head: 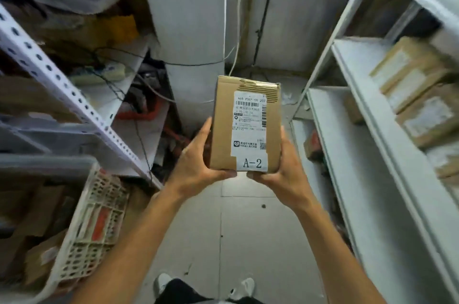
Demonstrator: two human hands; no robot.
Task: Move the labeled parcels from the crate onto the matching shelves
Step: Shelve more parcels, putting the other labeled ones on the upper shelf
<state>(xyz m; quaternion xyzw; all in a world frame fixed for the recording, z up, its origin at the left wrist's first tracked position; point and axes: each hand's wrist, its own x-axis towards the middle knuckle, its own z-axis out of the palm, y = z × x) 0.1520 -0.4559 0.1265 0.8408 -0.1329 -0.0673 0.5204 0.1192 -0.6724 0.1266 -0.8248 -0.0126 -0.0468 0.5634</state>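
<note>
Both hands up in the middle of the aisle, holding one brown cardboard parcel [244,124] out in front, above the tiled floor [248,229]. Left hand [198,164] has its grip on the parcel's left side and near bottom corner, thumb up along the left edge, fingers curled under the near end. Right hand [280,169] grips the right side and near bottom corner the same way, thumb lying along the right edge. Parcel is held with its long side running away from the person, top face toward the camera. White shipping label [249,127] with barcode covers much of that face; at its near end a white tag reads "A-2" [252,163]. Far end of the parcel has torn tape.

Crate [82,229], white plastic lattice, sits near left, tilted in view, with more brown parcels [37,256] inside, blurred. White shelving [372,154] runs along the right, several brown labeled boxes [417,95] on its upper levels, blurred; shelf labels not readable. On the left, a perforated white metal rack [62,85] with cables and clutter. White column [188,30] at the far middle. Person's shoes [162,281] show at the near bottom edge.
</note>
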